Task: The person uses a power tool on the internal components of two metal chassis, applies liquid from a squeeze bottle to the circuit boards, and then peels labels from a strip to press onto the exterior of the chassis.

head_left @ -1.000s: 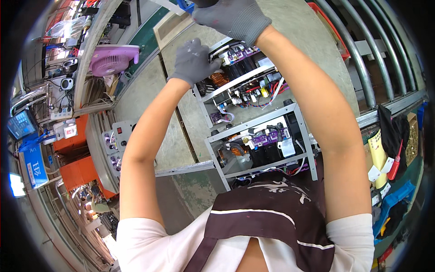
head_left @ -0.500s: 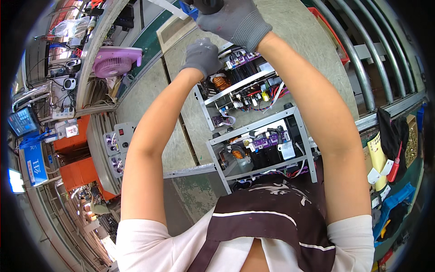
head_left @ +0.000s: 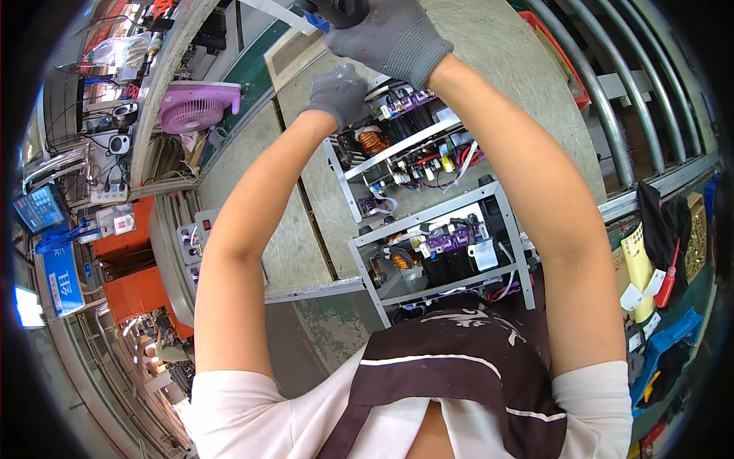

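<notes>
My right hand (head_left: 390, 42), in a grey glove, is closed around a black-and-blue power tool (head_left: 348, 11) at the top edge; the tool's front end lies out of view. In a matching glove, my left hand (head_left: 336, 93) has its fingers curled in at the left far end of an open metal chassis (head_left: 397, 145). Whatever it grips is hidden. That chassis holds a copper coil, purple circuit boards and coloured wires. Closer to my body stands a second chassis (head_left: 443, 249) of similar build, with no hand on it.
Both chassis rest on a grey worktable (head_left: 527, 84). Metal rails (head_left: 604, 99) and a red bin (head_left: 558, 57) border the right side. A red-handled screwdriver (head_left: 669, 279) hangs beside a blue tray (head_left: 665, 348). To the left are a pink fan (head_left: 195, 107) and orange bins (head_left: 141, 294).
My left hand has shifted slightly left. The right hand with the power tool has moved a little left and down. Both chassis stay in place.
</notes>
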Action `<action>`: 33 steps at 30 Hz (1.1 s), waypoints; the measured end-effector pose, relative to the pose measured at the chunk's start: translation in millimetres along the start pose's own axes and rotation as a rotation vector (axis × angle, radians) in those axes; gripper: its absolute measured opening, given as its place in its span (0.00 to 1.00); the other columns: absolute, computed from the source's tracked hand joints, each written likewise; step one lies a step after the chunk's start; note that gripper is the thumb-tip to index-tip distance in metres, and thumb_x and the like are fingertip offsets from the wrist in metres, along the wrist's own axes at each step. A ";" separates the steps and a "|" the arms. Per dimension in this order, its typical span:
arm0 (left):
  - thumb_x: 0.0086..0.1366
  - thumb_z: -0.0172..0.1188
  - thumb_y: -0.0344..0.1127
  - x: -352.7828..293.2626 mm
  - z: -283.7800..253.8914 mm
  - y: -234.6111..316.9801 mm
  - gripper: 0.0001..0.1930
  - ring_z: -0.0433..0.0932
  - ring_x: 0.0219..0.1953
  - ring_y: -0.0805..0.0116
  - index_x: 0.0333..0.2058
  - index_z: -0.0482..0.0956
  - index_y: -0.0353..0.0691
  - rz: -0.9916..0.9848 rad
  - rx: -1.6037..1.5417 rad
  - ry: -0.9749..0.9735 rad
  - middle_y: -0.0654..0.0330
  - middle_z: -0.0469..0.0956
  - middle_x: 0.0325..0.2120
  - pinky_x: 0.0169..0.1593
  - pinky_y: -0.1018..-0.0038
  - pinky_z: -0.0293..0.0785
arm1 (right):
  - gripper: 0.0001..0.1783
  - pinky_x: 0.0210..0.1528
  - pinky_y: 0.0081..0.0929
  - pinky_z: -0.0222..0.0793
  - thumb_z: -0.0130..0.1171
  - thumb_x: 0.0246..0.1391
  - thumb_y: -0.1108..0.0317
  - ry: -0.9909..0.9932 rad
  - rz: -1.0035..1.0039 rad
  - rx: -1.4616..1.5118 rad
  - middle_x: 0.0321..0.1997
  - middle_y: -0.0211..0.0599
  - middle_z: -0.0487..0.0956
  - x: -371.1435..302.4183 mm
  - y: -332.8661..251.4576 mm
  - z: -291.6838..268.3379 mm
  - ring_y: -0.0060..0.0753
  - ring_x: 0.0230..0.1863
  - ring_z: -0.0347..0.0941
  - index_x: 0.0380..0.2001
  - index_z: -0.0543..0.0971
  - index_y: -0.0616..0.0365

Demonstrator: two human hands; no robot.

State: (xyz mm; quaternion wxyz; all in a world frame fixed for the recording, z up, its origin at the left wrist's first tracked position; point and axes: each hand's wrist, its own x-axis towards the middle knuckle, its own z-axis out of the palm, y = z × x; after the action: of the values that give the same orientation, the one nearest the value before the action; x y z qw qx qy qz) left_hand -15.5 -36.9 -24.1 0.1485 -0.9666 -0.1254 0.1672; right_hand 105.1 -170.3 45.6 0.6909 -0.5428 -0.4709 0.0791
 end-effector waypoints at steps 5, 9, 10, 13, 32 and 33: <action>0.48 0.62 0.43 3.1 -13.2 13.1 0.14 0.77 0.43 0.51 0.31 0.84 0.40 -0.052 -0.040 -0.033 0.49 0.78 0.38 0.42 0.60 0.74 | 0.17 0.37 0.32 0.73 0.60 0.37 0.68 0.022 -0.061 -0.036 0.29 0.45 0.80 -2.9 -2.8 -7.3 0.44 0.33 0.78 0.36 0.80 0.54; 0.46 0.64 0.41 -4.8 1.2 10.1 0.13 0.76 0.42 0.51 0.29 0.83 0.40 0.002 -0.121 0.112 0.49 0.77 0.35 0.44 0.60 0.72 | 0.17 0.37 0.31 0.72 0.60 0.37 0.68 0.026 -0.050 0.050 0.30 0.45 0.80 -4.1 -7.9 -4.9 0.43 0.34 0.79 0.36 0.81 0.54; 0.46 0.65 0.41 -7.0 7.2 6.1 0.13 0.75 0.41 0.52 0.27 0.81 0.39 0.022 -0.121 0.155 0.50 0.76 0.33 0.42 0.59 0.70 | 0.17 0.37 0.31 0.72 0.60 0.37 0.68 0.021 -0.054 0.047 0.30 0.45 0.80 -6.0 -11.5 -5.0 0.43 0.34 0.79 0.36 0.81 0.54; 0.45 0.65 0.40 -12.7 15.7 3.7 0.12 0.74 0.40 0.53 0.28 0.80 0.40 0.048 -0.108 0.227 0.52 0.75 0.33 0.41 0.60 0.70 | 0.17 0.37 0.31 0.72 0.60 0.37 0.68 0.163 -0.379 -0.191 0.30 0.44 0.81 -10.7 -15.9 -6.2 0.42 0.34 0.79 0.36 0.80 0.54; 0.51 0.59 0.38 -50.6 1.7 -8.1 0.23 0.73 0.45 0.51 0.48 0.75 0.45 -0.044 -0.210 0.156 0.50 0.75 0.39 0.48 0.62 0.69 | 0.17 0.35 0.32 0.71 0.61 0.38 0.67 0.008 -0.037 0.011 0.28 0.45 0.79 -5.9 -2.4 -6.5 0.43 0.31 0.78 0.36 0.79 0.55; 0.51 0.59 0.38 -57.5 1.4 -9.8 0.23 0.73 0.45 0.51 0.48 0.75 0.45 -0.048 -0.209 0.158 0.50 0.75 0.39 0.48 0.62 0.69 | 0.17 0.35 0.32 0.71 0.61 0.37 0.66 0.003 0.008 -0.022 0.28 0.45 0.79 -6.5 -4.0 -7.0 0.42 0.31 0.78 0.36 0.79 0.56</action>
State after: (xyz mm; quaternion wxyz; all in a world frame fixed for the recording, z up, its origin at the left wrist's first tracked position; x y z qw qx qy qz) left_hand -70.4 -44.3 -5.7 0.0602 -0.9837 -0.1530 0.0731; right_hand 105.1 -180.7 45.4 0.6854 -0.5525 -0.4682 0.0758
